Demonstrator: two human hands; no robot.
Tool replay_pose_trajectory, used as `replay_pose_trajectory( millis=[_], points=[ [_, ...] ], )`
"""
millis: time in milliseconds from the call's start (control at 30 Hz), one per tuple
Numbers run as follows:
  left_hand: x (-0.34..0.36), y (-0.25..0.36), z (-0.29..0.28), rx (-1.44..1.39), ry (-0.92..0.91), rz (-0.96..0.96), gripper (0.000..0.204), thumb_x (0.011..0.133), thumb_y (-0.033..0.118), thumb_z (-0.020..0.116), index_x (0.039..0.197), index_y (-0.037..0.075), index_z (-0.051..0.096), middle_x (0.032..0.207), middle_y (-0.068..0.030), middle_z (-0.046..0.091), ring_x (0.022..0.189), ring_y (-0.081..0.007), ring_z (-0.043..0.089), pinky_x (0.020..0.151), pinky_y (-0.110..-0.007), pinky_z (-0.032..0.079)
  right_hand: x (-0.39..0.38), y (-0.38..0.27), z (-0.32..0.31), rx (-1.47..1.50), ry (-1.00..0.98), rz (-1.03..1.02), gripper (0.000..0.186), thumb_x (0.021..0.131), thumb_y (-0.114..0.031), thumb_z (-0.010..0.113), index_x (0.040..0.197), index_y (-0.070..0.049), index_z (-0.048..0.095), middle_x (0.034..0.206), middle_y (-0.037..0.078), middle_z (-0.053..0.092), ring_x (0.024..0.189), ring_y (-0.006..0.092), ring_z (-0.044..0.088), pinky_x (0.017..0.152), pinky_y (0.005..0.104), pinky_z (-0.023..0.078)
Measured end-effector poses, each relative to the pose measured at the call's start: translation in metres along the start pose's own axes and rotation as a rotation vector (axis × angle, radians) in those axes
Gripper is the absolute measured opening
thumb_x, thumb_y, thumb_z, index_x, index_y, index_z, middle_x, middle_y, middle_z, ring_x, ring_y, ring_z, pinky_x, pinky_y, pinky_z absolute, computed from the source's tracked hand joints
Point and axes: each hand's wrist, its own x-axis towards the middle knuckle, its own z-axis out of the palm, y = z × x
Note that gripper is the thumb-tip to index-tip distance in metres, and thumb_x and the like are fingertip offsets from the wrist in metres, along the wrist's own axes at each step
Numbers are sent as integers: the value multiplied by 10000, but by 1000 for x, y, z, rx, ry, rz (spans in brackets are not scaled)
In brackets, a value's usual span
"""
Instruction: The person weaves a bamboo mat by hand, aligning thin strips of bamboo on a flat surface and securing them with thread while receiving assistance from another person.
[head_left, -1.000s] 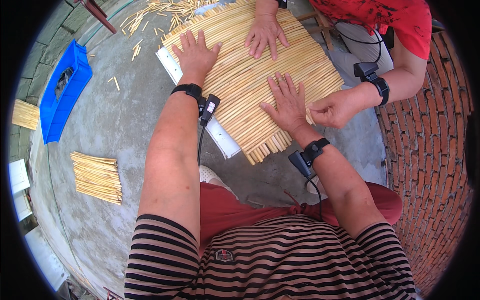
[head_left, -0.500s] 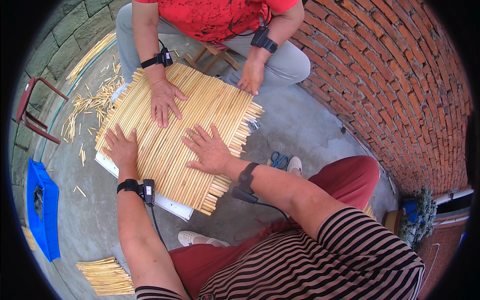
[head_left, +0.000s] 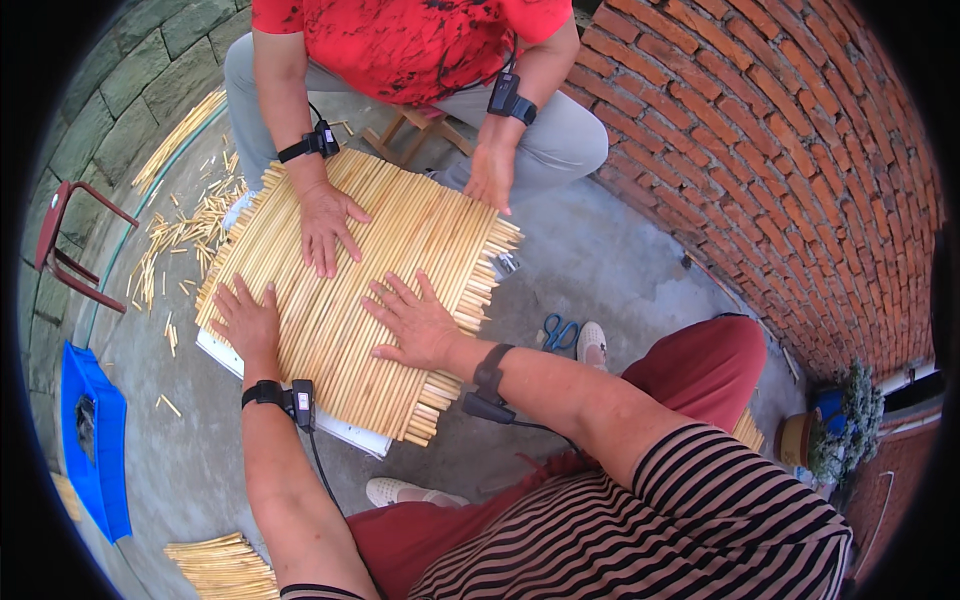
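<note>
Two bare hands rest on a mat of thin sticks (head_left: 340,345), palms down, fingers spread wide and gripping nothing: the left hand (head_left: 250,320) at the mat's left edge, the right hand (head_left: 418,328) over its right part. Spread so, they probably hold many sticks level at once. The mat lies within reach of both these hands and a co-worker (head_left: 400,50), over a white board (head_left: 350,432) that shows along its near-left edge and presumably gives firm backing. One co-worker's hand (head_left: 328,228) also lies spread on the mat's far part; the other (head_left: 490,178) is at its far-right corner, and I cannot tell whether it pinches anything. Blue scissors (head_left: 557,333) lie right of the mat, perhaps kept handy. Short loose pieces (head_left: 195,225) litter the floor left of it, apart from a neat stick bundle (head_left: 222,565) nearer than the mat.
</note>
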Motion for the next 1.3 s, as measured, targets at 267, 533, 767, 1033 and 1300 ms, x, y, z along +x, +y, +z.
replay_pose_trajectory(
  millis=[267, 533, 767, 1033, 1300],
  points=[
    [1, 1, -1, -21, -21, -14, 824, 1017, 662, 412, 1653, 154, 290, 1720, -180, 217, 1603, -362, 138, 1243, -648, 110, 3, 1, 5, -53, -1, 5, 860, 997, -713, 383, 1649, -162, 284, 1714, 115, 247, 1600, 337, 140, 1255, 646, 10],
    [2, -2, 4, -77, -8, -7, 838, 1015, 680, 383, 1660, 157, 269, 1727, -189, 180, 1607, -368, 110, 1246, -648, 72, 5, -1, 5, -124, 1, 21, 845, 1003, -701, 398, 1651, -174, 272, 1700, 119, 260, 1594, 334, 150, 1275, 602, 31],
    [3, 0, 4, -54, -25, -18, 844, 1014, 702, 367, 1665, 178, 253, 1734, -172, 170, 1612, -349, 103, 1244, -647, 82, 5, -2, 5, -121, -1, 23, 837, 1003, -684, 416, 1649, -171, 279, 1696, 124, 273, 1591, 335, 164, 1268, 611, 39],
    [3, 0, 2, -29, -39, -22, 840, 1018, 703, 354, 1668, 181, 243, 1734, -176, 164, 1612, -349, 100, 1242, -647, 89, 4, -3, 6, -138, 8, 20, 850, 1004, -712, 376, 1646, -161, 295, 1700, 119, 274, 1598, 335, 146, 1259, 638, 34],
    [2, 0, 3, -58, -16, -14, 841, 1017, 692, 359, 1663, 163, 259, 1727, -183, 183, 1607, -364, 112, 1246, -645, 71, 4, -3, 7, -133, 40, 9, 851, 996, -709, 392, 1640, -158, 307, 1696, 120, 285, 1593, 340, 163, 1254, 645, 51]
  ],
)
